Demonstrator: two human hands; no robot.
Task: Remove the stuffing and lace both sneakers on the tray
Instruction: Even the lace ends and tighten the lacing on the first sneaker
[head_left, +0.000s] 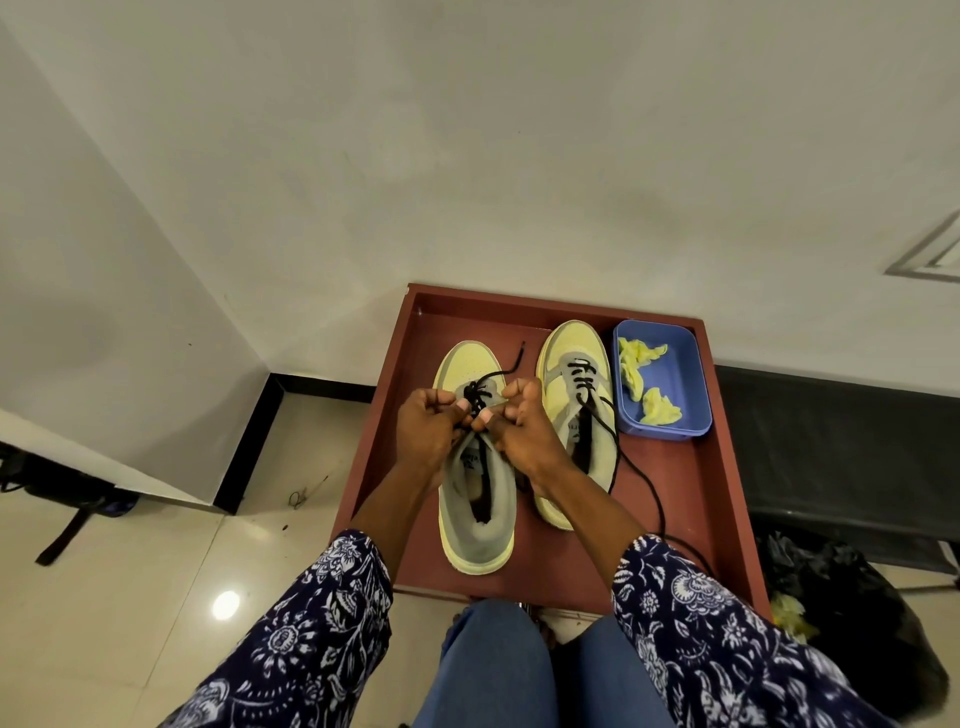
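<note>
Head view, and both hands meet over the near-left sneaker (475, 499): the left hand (431, 423) and the right hand (519, 423) are pressed close together, each with fingers curled and pinching the black lace (480, 389) above the eyelets. One loose lace end (514, 358) pokes up toward the far edge of the tray (691, 499).

That lace looks thin, soft and floppy, so it wants a pinch right near the tip, where it is stiff enough to feed through a hole. The sneakers look light, with soft grey collars that would give under a squeeze; the firmer sole or the heel seems the better place to steady one.

Both shoes are pale yellow with grey panels, toes pointing to the far edge. The one in hand sits left of centre, heel near the near edge. The second sneaker (576, 415) lies just beside it on the right, laced across its lower eyelets only, its long lace (644, 488) trailing down toward the tray's near-right corner.

At the far-right corner a blue tub (675, 415) holds crumpled yellow paper (660, 408), likely the stuffing, already out.
</note>
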